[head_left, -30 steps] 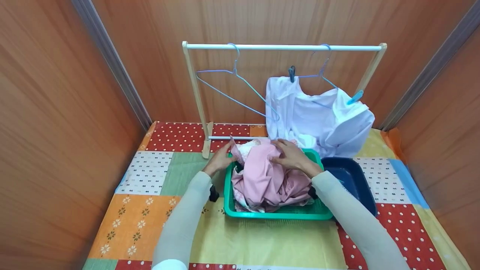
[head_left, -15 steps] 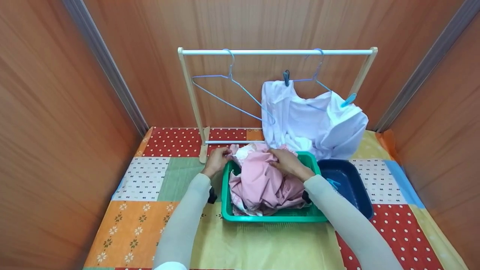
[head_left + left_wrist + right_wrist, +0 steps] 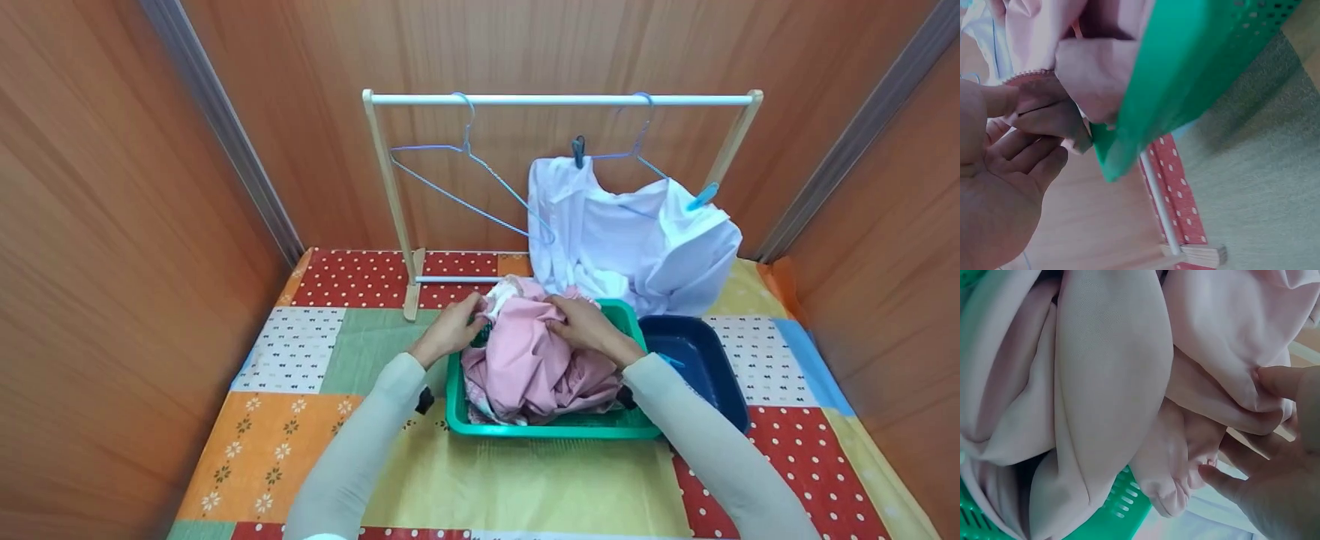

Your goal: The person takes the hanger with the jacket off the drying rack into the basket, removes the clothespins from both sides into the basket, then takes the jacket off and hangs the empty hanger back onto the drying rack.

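Step in hand, as judged: sorting out the edges of the pink garment point(image 3: 525, 352), bunched in the green basket point(image 3: 555, 433), with 2 hands. Next move probably calls for a firm grip on 2 separate edges, so the folds can fall loose.

Left hand point(image 3: 451, 328), at the basket's far left corner: thumb and fingers nearly closed, pinching a trimmed edge. Right hand point(image 3: 589, 328), over the basket's far right part: fingers curved, moderately spread, gripping a fold; fingers behind the cloth partly hidden.

Behind the basket: 1 bare hanger point(image 3: 427, 147); 1 white garment point(image 3: 630, 225), pegged up. Right of it: blue tray point(image 3: 697, 360).
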A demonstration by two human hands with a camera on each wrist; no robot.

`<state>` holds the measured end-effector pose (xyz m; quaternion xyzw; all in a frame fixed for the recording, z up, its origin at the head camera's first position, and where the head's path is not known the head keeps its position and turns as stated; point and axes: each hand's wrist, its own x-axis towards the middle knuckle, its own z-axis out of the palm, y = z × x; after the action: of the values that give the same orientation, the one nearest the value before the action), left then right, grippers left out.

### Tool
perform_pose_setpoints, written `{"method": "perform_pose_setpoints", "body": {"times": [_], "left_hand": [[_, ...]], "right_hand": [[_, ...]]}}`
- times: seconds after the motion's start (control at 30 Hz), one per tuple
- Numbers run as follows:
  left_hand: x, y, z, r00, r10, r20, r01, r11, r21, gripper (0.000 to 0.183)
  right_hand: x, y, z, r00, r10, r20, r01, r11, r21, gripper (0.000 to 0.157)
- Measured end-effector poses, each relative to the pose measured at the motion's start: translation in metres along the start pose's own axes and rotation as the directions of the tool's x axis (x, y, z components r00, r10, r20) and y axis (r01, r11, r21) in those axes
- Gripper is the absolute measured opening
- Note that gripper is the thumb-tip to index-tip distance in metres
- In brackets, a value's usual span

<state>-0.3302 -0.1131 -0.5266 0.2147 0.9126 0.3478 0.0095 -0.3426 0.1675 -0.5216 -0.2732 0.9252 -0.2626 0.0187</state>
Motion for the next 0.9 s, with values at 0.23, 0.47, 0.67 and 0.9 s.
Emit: {"method": "perform_pose_setpoints", "body": {"times": [0.23,0.47,0.67,0.9], "left_hand": [[-0.013,0.017,-0.001,0.995,0.07,0.065,-0.071,0.997,0.013,0.029],[-0.024,0.03,0.001,0.974,0.034,0.225,-0.042,0.999,0.033,0.061],[-0.032,0.042,0.009,0.936,0.037,0.351,-0.09,0.987,0.137,0.061],[-0.034,0.05,0.027,0.892,-0.004,0.452,-0.138,0.949,0.283,0.054]], "right_hand": [[-0.011,-0.003,-0.002,0.998,-0.056,0.008,0.056,0.998,-0.009,0.039],[-0.024,-0.008,-0.005,0.995,-0.074,0.074,0.079,0.994,-0.071,0.047],[-0.035,-0.016,-0.002,0.985,-0.101,0.141,0.113,0.99,-0.082,0.044],[-0.045,-0.025,0.009,0.948,-0.157,0.279,0.21,0.962,-0.174,0.05]]}}
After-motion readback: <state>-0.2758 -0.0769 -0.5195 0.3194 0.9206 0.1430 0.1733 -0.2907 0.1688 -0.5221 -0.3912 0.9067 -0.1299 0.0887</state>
